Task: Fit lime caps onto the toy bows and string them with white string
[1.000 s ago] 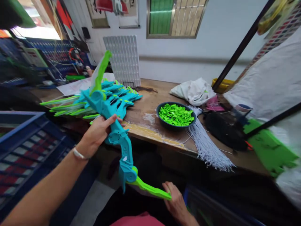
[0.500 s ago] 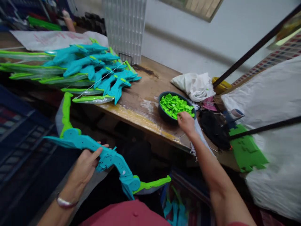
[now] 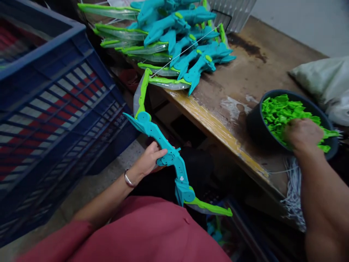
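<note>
My left hand [image 3: 149, 159] is wrapped round the middle of a toy bow [image 3: 167, 145], turquoise in the body with lime-green limbs. The bow is held tilted over my lap, and no string shows on it. My right hand [image 3: 304, 134] reaches into a dark bowl [image 3: 255, 125] heaped with small green plastic pieces [image 3: 283, 109]. Its fingers are partly buried among the pieces and blurred, so their grip is hidden.
Several assembled turquoise bows [image 3: 188, 47] lie piled on the wooden table [image 3: 218, 87]. A blue crate [image 3: 54, 109] stands at my left. White strings [image 3: 296, 193] hang over the table edge below the bowl. A white sack [image 3: 313, 80] lies behind it.
My view has turned left and down, so the crate shows larger. My right hand has gone from the bowl's near rim deeper into the green pieces. My left hand still holds the bow.
</note>
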Demonstrator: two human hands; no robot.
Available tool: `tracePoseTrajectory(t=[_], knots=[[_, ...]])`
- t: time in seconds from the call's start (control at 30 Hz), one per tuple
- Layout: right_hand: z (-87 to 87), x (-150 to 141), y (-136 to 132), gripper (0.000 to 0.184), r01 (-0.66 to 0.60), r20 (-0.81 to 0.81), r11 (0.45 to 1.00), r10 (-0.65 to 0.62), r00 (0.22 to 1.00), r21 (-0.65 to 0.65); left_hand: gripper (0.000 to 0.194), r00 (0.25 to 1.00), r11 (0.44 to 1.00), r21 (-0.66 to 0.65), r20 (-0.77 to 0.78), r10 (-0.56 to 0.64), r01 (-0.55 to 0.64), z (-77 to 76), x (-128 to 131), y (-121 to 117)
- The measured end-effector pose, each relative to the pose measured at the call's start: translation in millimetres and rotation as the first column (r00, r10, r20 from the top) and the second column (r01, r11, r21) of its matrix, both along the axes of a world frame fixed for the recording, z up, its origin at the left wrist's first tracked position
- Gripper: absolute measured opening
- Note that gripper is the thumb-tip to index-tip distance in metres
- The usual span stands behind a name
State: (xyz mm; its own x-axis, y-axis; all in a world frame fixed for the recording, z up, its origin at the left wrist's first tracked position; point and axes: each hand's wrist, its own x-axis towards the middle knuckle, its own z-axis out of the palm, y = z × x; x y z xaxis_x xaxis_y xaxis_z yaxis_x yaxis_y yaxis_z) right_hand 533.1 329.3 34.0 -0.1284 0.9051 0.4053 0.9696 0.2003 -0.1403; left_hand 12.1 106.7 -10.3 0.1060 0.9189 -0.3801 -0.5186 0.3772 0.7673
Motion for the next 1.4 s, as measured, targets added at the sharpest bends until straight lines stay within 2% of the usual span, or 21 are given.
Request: tracePoseTrajectory(t=[0.1,0.2,0.27,0.3,0.33,0.4,0.43,0.47,0.5,0.53,0.67,0.8,0.97,1.1,1.23,1.33,1.4], knots=[[12.5,-7,-10,0.041,0.144,-0.019,0.981,-0.142,0.990,0.129,0.040,0.997,0.997,0.003,0.005,-0.073,0.073,2.2,-2,-4],[38.1,-51,-39,0.027,0.101,-0.123,0.974,-0.077,0.989,0.204,0.035,0.992,0.992,0.039,-0.020,-0.121,0.122,4.7,-3,-9],[51.9,-100,-74,0.024,-0.043,-0.237,0.989,0.076,0.969,0.144,0.034,0.988,0.986,0.070,-0.045,-0.146,0.148,5.3,-2,-12],[55.1,-128,-96,0.023,-0.154,-0.315,0.986,0.168,0.934,0.067,0.036,0.985,0.983,0.078,-0.057,-0.162,0.166,5.1,-1,-14],[55.2,-157,-120,0.021,-0.292,-0.409,0.957,0.268,0.872,0.006,0.038,0.981,0.979,0.083,-0.072,-0.181,0.187,4.5,2,-15],[46.7,-210,-166,0.019,-0.467,-0.453,0.881,0.387,0.803,-0.074,0.042,0.969,0.969,0.092,-0.115,-0.220,0.231,2.7,10,-18],[39.1,-232,-186,0.024,-0.565,-0.524,0.812,0.422,0.740,-0.144,0.044,0.963,0.964,0.101,-0.139,-0.233,0.248,1.8,15,-20],[30.4,-250,-204,0.025,-0.634,-0.597,0.753,0.429,0.678,-0.178,0.044,0.957,0.959,0.113,-0.164,-0.238,0.258,1.2,20,-21],[21.4,-263,-218,0.023,-0.667,-0.648,0.720,0.416,0.638,-0.194,0.044,0.953,0.956,0.124,-0.184,-0.240,0.265,0.8,25,-23],[12.8,-273,-228,0.020,-0.668,-0.692,0.716,0.377,0.615,-0.204,0.043,0.950,0.954,0.132,-0.196,-0.241,0.269,0.8,29,-25],[-9.1,-285,-246,0.007,-0.580,-0.755,0.779,0.228,0.615,-0.237,0.042,0.950,0.951,0.144,-0.195,-0.245,0.274,2.2,37,-32],[-13.7,-288,-251,0.011,-0.576,-0.739,0.787,0.250,0.626,-0.222,0.043,0.951,0.955,0.135,-0.203,-0.233,0.263,-0.5,35,-39],[-14.8,-301,-260,0.015,-0.539,-0.714,0.824,0.269,0.646,-0.176,0.039,0.957,0.961,0.133,-0.198,-0.214,0.242,-2.5,31,-43],[-19.7,-314,-269,0.017,-0.454,-0.671,0.871,0.226,0.707,-0.186,0.042,0.967,0.962,0.151,-0.147,-0.206,0.228,1.4,30,-46],[-30.4,-323,-277,0.017,-0.360,-0.621,0.919,0.189,0.761,-0.161,0.048,0.965,0.964,0.156,-0.187,-0.184,0.214,-0.8,33,-49],[-37.3,-322,-278,0.013,-0.314,-0.616,0.943,0.184,0.766,-0.109,0.045,0.962,0.968,0.163,-0.223,-0.155,0.193,-6.3,35,-52],[-39.0,-317,-273,0.023,-0.327,-0.643,0.933,0.158,0.749,-0.151,0.043,0.964,0.970,0.162,-0.223,-0.144,0.182,-9.6,36,-54]])
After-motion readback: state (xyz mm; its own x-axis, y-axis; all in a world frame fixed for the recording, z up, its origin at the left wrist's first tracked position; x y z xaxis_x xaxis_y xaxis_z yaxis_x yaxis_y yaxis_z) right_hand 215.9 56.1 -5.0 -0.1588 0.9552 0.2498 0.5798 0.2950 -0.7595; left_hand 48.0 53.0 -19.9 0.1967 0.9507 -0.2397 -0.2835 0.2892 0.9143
